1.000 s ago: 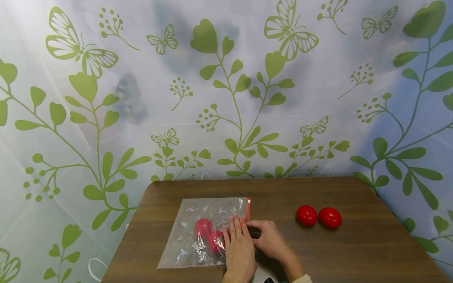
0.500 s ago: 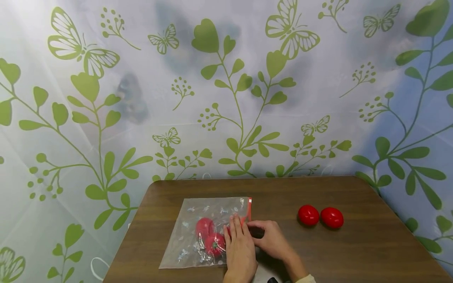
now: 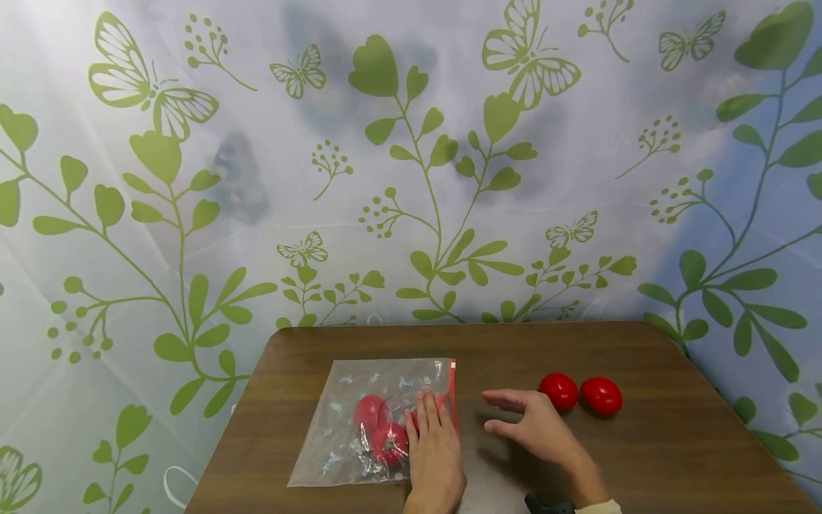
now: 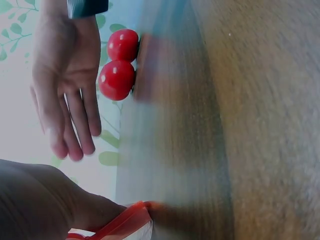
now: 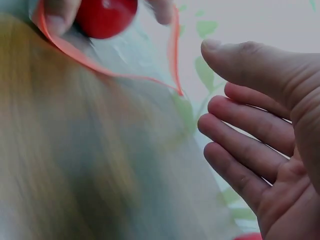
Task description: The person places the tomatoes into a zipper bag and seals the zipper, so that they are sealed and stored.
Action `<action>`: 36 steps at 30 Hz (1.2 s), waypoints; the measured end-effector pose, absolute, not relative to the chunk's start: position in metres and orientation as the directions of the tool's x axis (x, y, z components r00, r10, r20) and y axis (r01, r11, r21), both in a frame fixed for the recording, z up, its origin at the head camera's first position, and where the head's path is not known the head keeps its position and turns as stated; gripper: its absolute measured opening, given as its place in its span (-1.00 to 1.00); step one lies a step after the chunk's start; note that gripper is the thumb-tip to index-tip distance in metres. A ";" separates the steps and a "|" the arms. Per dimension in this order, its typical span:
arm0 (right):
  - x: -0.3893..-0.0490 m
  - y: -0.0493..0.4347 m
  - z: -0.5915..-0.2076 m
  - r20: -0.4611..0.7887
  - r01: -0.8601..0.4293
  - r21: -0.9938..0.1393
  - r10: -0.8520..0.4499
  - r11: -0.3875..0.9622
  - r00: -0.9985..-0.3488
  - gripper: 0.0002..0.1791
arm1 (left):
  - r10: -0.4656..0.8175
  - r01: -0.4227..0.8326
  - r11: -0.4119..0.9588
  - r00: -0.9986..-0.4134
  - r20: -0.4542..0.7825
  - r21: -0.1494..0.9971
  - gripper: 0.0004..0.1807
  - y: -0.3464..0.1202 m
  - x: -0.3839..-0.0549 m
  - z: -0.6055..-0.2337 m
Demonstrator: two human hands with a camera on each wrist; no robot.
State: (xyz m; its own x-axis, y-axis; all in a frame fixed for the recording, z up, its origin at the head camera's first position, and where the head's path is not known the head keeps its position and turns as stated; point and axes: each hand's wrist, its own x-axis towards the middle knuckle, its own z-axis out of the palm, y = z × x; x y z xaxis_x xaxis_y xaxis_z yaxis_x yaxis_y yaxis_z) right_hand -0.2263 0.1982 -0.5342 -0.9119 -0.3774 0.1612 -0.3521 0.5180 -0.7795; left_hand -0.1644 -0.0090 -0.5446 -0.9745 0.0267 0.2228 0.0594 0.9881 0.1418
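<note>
Your right hand hangs above the desk with nothing in it, thumb and fingers spread well apart — the palm faces toward your left hand. Your left hand rests on a clear plastic bag with small pale printed motifs and a red-orange edge, its straight fingers slightly fanned over the film near that edge. In the right wrist view the edge gapes around your left thumb and a finger, and a shiny red ball shows between them.

The bag stretches out to the left of your left hand. Inside, just beside those fingers, lies a glossy red tomato with a green stem mark; another red tomato sits beyond it, farther from the hand.

Just right of your right hand sit two loose, glossy red tomatoes side by side — the nearer one and the farther one.
</note>
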 end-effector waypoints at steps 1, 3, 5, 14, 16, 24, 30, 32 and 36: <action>-0.226 0.203 -0.532 0.154 -0.341 -0.782 -0.368 0.522 -0.917 -0.46 | 0.027 0.060 0.988 -0.973 0.228 0.140 0.09 -0.009 -0.164 -0.545; -0.224 0.214 -0.528 0.143 -0.327 -0.784 -0.359 0.527 -0.922 -0.45 | 0.027 0.061 0.989 -0.971 0.236 0.137 0.07 -0.009 -0.164 -0.545; -0.221 0.225 -0.524 0.139 -0.321 -0.784 -0.354 0.531 -0.925 -0.44 | 0.027 0.062 0.988 -0.971 0.239 0.139 0.08 -0.009 -0.163 -0.545; -0.206 0.274 -0.517 0.062 -0.206 -0.764 -0.248 0.612 -0.967 -0.39 | 0.023 0.067 0.984 -0.966 0.258 0.165 0.11 -0.009 -0.162 -0.542; -0.203 0.285 -0.515 0.061 -0.191 -0.753 -0.222 0.630 -0.973 -0.40 | 0.023 0.068 0.983 -0.967 0.255 0.168 0.09 -0.009 -0.162 -0.542; -0.189 0.327 -0.507 0.088 -0.169 -0.692 -0.151 0.702 -0.985 -0.41 | 0.018 0.063 0.981 -0.971 0.239 0.182 0.09 -0.009 -0.163 -0.543; -0.182 0.359 -0.501 0.108 -0.159 -0.643 -0.117 0.749 -0.987 -0.42 | 0.020 0.066 0.981 -0.969 0.245 0.182 0.09 -0.009 -0.162 -0.544; -0.181 0.370 -0.500 0.114 -0.157 -0.632 -0.109 0.759 -0.987 -0.42 | 0.022 0.068 0.982 -0.968 0.252 0.177 0.08 -0.009 -0.162 -0.545; -0.179 0.390 -0.498 0.144 -0.172 -0.604 -0.106 0.778 -0.984 -0.43 | 0.024 0.068 0.983 -0.968 0.251 0.169 0.09 -0.010 -0.163 -0.545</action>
